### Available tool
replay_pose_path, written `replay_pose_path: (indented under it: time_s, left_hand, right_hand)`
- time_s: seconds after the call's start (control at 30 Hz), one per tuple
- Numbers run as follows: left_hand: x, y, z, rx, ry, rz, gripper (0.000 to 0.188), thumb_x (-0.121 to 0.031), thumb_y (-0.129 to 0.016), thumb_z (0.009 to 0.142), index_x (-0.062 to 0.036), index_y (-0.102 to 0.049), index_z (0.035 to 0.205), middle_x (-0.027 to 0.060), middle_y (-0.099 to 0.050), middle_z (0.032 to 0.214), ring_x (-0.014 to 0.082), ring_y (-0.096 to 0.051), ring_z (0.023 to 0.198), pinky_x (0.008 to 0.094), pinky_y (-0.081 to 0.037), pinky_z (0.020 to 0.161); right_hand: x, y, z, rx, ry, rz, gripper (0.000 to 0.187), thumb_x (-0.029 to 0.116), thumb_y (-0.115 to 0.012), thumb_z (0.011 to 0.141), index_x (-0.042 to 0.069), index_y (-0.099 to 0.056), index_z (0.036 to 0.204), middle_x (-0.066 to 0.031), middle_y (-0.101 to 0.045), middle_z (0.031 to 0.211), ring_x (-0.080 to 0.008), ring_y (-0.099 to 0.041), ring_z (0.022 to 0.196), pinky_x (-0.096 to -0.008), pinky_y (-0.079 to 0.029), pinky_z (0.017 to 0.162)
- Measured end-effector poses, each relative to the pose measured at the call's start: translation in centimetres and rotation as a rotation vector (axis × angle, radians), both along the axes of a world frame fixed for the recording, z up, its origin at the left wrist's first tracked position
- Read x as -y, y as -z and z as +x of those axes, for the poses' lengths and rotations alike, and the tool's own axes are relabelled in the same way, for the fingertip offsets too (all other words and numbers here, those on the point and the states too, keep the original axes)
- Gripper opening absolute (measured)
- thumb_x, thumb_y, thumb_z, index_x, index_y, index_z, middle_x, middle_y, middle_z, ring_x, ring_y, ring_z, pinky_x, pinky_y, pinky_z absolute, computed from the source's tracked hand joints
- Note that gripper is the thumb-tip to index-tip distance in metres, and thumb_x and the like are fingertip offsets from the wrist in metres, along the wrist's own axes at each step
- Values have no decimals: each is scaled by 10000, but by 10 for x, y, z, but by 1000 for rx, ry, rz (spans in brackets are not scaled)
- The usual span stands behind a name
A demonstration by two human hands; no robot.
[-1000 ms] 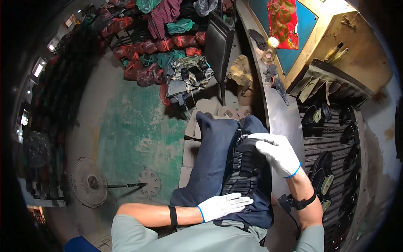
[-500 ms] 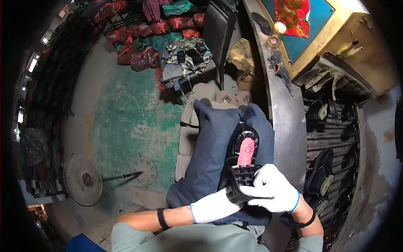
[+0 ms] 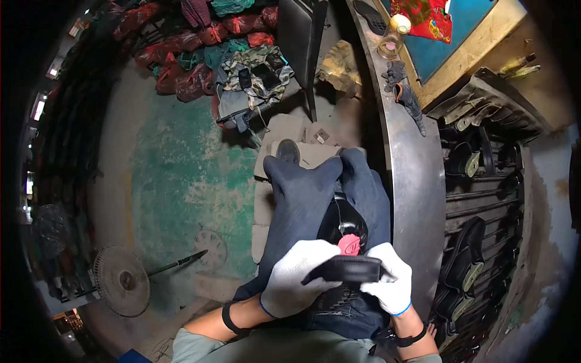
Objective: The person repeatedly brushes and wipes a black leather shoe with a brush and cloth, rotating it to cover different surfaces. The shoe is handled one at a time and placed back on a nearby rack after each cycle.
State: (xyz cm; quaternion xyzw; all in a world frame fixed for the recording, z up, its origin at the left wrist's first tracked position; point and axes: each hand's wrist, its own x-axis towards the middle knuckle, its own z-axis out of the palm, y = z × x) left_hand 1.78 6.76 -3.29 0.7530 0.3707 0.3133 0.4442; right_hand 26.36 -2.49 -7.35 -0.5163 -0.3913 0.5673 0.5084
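Note:
Both my hands wear white knit gloves. Between them, above my lap, is a black rubber shoe sole (image 3: 354,270), turned so that its side edge shows. My left hand (image 3: 298,269) grips its left end, and my right hand (image 3: 390,279) pinches its right end. Just beyond the sole, a black shoe (image 3: 339,219) rests between my thighs. A pink patch (image 3: 349,245) with a dark printed mark lies on it. The sole and my gloves hide the shoe's near part, so I cannot tell whether the two are joined.
A metal bench (image 3: 417,181) runs along my right, with a dark glove (image 3: 407,100) and a jar (image 3: 390,45) on it. Beyond it, a slatted rack (image 3: 478,202) carries black shoes. A standing fan (image 3: 124,280) is at left. Bare fingers (image 3: 431,333) show beside my right forearm.
The sole has turned from showing its treaded underside to showing its edge. My left hand has come up to its left end. My right hand has moved slightly nearer me.

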Motion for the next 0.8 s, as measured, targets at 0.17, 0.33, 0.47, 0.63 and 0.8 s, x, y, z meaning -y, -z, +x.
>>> replay_pose_path:
  time_s: [0.17, 0.33, 0.47, 0.63, 0.8]
  left_hand:
    - [-21, 1, 13, -87, -155, -156, 557, -121, -946, 837, -25, -701, 1328, 187, -727, 1184, 376, -720, 1088, 438, -595, 940]
    - [-56, 4, 16, -196, -238, -280, 607, -151, -1020, 753, -16, -693, 1246, 43, -637, 899, 136, -589, 765, 304, -557, 728]
    - [-53, 5, 7, -251, -92, 88, 384, -209, -997, 808, -8, -753, 1024, 69, -673, 828, 147, -617, 686, 300, -543, 661]
    - [3, -19, 21, -330, -303, -168, 403, -171, -938, 876, -15, -801, 1220, 102, -752, 987, 195, -702, 801, 335, -579, 764]
    - [35, -62, 10, -119, -326, 233, 737, -373, -1076, 714, 4, -772, 1270, 165, -764, 1121, 293, -775, 1040, 400, -623, 915]
  right_hand:
    - [-32, -15, -19, 38, 185, -159, 548, 37, -929, 835, -66, -751, 1343, -51, -669, 1104, -111, -606, 914, -279, -506, 820]
    - [-51, -2, -4, 441, 90, -176, 595, 97, -932, 860, -23, -748, 1413, -16, -598, 784, -83, -524, 701, -298, -457, 642]
    - [-50, -9, -5, 529, 54, -91, 608, 128, -937, 872, -34, -736, 1423, -41, -621, 810, -120, -552, 695, -308, -487, 663]
    - [-19, -21, -42, 773, 189, 268, 597, 76, -913, 874, -72, -713, 1417, -154, -707, 1026, -285, -678, 865, -387, -572, 773]
    - [1, -66, -58, 880, 356, 516, 533, 38, -874, 841, -74, -740, 1345, -240, -741, 1133, -379, -736, 971, -431, -616, 849]
